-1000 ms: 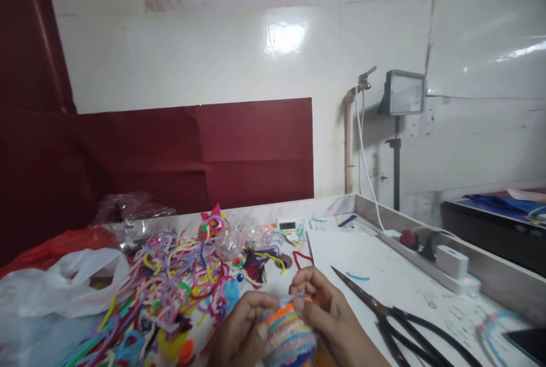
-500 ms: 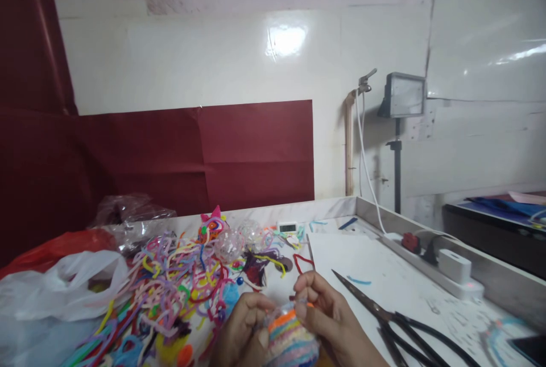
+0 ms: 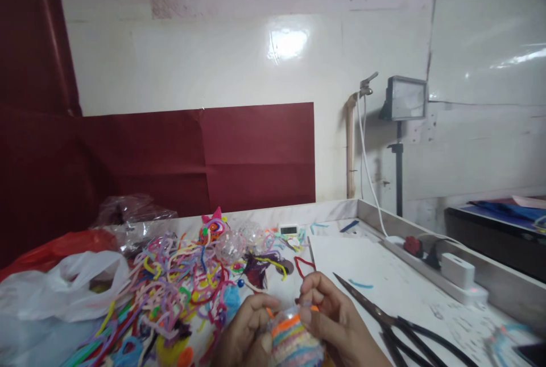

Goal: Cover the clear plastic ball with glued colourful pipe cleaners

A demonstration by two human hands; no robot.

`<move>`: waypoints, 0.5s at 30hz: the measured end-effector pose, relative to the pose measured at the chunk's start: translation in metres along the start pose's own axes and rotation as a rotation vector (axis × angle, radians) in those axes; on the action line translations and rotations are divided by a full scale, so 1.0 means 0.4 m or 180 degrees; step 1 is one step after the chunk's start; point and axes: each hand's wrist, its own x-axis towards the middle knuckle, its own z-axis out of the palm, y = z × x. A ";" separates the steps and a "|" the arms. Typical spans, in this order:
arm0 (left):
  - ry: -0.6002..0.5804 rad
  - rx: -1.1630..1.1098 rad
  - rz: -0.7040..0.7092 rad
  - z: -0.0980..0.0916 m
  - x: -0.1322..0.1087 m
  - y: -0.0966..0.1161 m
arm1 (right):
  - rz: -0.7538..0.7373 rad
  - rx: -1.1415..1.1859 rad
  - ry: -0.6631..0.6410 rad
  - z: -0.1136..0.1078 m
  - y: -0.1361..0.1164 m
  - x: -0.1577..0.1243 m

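Note:
At the bottom middle, both my hands close around a ball wrapped in coloured pipe cleaners (image 3: pixel 294 341), striped orange, blue, pink and cream. My left hand (image 3: pixel 245 333) grips its left side with curled fingers. My right hand (image 3: pixel 335 321) pinches at the ball's top, where an orange band runs. The lower part of the ball and my wrists are cut off by the frame edge.
A heap of loose coloured pipe cleaners (image 3: pixel 179 284) lies to the left, with white (image 3: pixel 60 287) and red (image 3: pixel 60 244) plastic bags beyond. Black scissors (image 3: pixel 396 321) lie to the right on white paper (image 3: pixel 367 267). A power strip (image 3: pixel 452 279) runs along the raised table edge. A lamp on a stand (image 3: pixel 403 99) is behind.
The view has tilted up slightly, so hands and ball sit lower in frame. My fingers have shifted a little at the ball's top; the grip is the same.

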 end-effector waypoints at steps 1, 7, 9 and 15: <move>-0.0008 0.0070 0.0037 -0.001 0.000 0.002 | 0.0007 0.0002 0.0004 0.000 0.000 0.000; -0.0037 0.0757 0.0098 -0.031 0.006 0.003 | -0.0008 -0.0064 0.0126 0.013 -0.016 -0.009; -0.0089 0.0973 0.0087 -0.039 0.008 -0.001 | -0.0013 -0.0061 0.0160 0.017 -0.022 -0.012; -0.0065 0.1454 0.0184 -0.045 0.010 -0.009 | 0.0003 0.0025 0.0229 0.019 -0.029 -0.016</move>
